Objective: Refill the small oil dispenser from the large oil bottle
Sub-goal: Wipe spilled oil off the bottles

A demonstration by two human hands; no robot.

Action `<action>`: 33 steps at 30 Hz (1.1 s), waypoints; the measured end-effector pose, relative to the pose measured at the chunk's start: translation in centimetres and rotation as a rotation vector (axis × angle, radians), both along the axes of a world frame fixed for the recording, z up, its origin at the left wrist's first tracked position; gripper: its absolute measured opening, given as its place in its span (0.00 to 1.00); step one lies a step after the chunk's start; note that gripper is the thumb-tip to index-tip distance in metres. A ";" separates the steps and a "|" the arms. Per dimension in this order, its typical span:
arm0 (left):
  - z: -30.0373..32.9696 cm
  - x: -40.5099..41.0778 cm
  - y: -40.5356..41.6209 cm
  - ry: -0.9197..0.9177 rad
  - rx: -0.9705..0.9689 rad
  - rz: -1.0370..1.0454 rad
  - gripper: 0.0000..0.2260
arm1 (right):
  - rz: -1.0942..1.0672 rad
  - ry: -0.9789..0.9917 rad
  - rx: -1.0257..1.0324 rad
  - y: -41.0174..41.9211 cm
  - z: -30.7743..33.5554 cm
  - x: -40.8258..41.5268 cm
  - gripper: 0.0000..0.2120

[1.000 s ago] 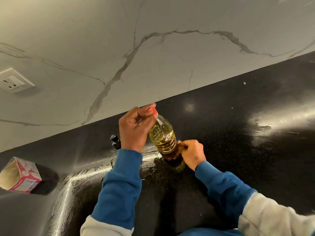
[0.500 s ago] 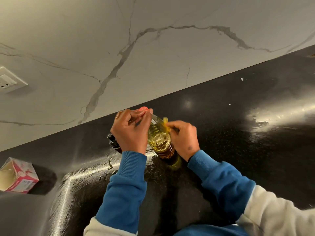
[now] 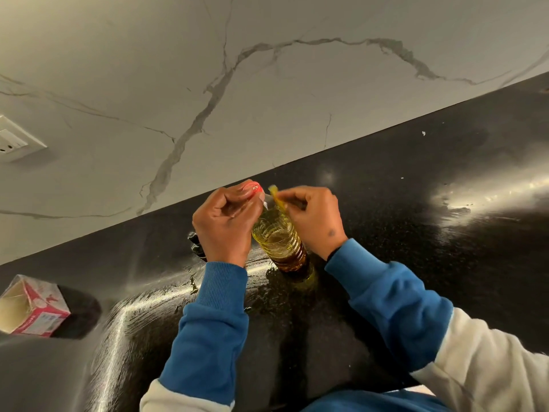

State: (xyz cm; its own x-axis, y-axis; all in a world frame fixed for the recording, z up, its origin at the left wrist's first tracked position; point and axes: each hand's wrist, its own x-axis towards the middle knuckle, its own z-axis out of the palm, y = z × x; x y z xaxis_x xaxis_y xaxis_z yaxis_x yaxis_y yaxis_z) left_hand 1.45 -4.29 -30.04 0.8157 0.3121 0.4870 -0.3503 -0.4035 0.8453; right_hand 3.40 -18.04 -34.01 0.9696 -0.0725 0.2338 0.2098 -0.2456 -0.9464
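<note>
A clear plastic oil bottle (image 3: 279, 239), part full of yellow oil, stands upright on the black counter (image 3: 416, 233). My left hand (image 3: 222, 224) grips its red cap (image 3: 252, 187). My right hand (image 3: 315, 215) pinches a yellow strip (image 3: 274, 193) that runs along the bottle's neck and shoulder. Just behind my left hand, a small dark dispenser (image 3: 196, 243) shows only its black top; the rest is hidden by the hand.
A red and white carton (image 3: 32, 307) lies on its side at the counter's left. The marble wall (image 3: 267, 99) rises right behind the bottle, with a white outlet (image 3: 15, 141) at far left. Streaks shine on the counter near the bottle.
My right hand has risen from the bottle's base to its neck, carrying the yellow strip up. My left hand has stayed on the red cap.
</note>
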 end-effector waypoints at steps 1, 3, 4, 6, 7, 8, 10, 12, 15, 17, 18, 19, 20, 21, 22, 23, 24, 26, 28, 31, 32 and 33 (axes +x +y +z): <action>0.0 0.0 0.0 0.002 0.005 -0.009 0.08 | 0.019 -0.041 0.045 0.1 0.5 0.1 0.09; 0.1 0.2 0.2 0.009 0.008 -0.024 0.09 | 0.036 -0.047 0.075 0.2 0.2 0.5 0.10; 0.1 0.2 0.3 0.013 0.004 -0.036 0.10 | 0.038 -0.012 0.062 0.2 -0.8 0.7 0.10; 0.1 0.3 0.5 0.029 -0.011 -0.072 0.11 | 0.055 0.113 -0.026 -0.1 -3.6 0.9 0.09; 0.1 0.4 0.5 0.037 -0.008 -0.088 0.12 | 0.067 0.190 -0.090 -0.4 -5.3 0.9 0.10; 0.1 0.5 0.6 0.044 0.004 -0.097 0.12 | 0.084 0.270 -0.151 -0.7 -6.9 0.8 0.10; 0.1 0.7 0.9 0.045 0.025 -0.120 0.09 | 0.126 0.428 -0.247 -1.2 -9.4 0.7 0.12; 0.1 1.0 1.2 0.057 0.033 -0.146 0.08 | 0.148 0.518 -0.307 -1.3 -10.3 0.9 0.13; 0.0 1.4 1.6 0.089 0.025 -0.180 0.08 | 0.135 0.455 -0.293 -0.9 -8.5 1.8 0.12; -0.1 1.5 1.8 0.101 0.033 -0.198 0.09 | 0.156 0.356 -0.235 -0.7 -5.7 2.8 0.08; 0.0 1.5 1.9 0.097 0.041 -0.202 0.11 | 0.189 0.298 -0.198 -0.6 -4.1 3.3 0.06; -0.1 1.5 1.9 0.094 0.049 -0.200 0.12 | 0.236 0.233 -0.145 -0.6 -2.5 3.7 0.05; -0.1 1.6 2.0 0.090 0.050 -0.202 0.12 | 0.289 0.173 -0.083 -0.7 -1.0 4.1 0.05; 0.0 1.6 2.0 0.086 0.049 -0.204 0.12 | 0.344 0.131 -0.027 -0.9 0.2 4.5 0.07; 0.0 1.5 2.0 0.082 0.051 -0.207 0.13 | 0.390 0.101 0.009 -1.1 0.9 4.9 0.09; 0.1 1.5 2.0 0.077 0.058 -0.204 0.13 | 0.420 0.082 0.018 -1.1 1.3 5.1 0.11; 0.1 1.5 2.0 0.071 0.064 -0.198 0.13 | 0.435 0.077 -0.002 -1.1 1.2 5.4 0.12; 0.1 1.5 1.8 0.057 0.064 -0.177 0.13 | 0.448 0.111 -0.078 -0.9 -0.6 5.7 0.09; -0.1 1.2 1.3 0.048 0.037 -0.140 0.12 | 0.426 0.225 -0.168 -0.9 -3.5 5.3 0.07; -0.1 0.5 0.4 -0.040 0.140 0.016 0.08 | 0.324 0.403 -0.282 -1.3 -6.8 3.7 0.15; 0.0 0.4 0.1 -0.093 0.181 0.050 0.09 | 0.294 0.445 -0.298 -1.3 -7.4 3.0 0.16; 0.1 0.3 0.0 -0.130 0.203 0.056 0.10 | 0.274 0.469 -0.305 -1.3 -7.7 2.3 0.16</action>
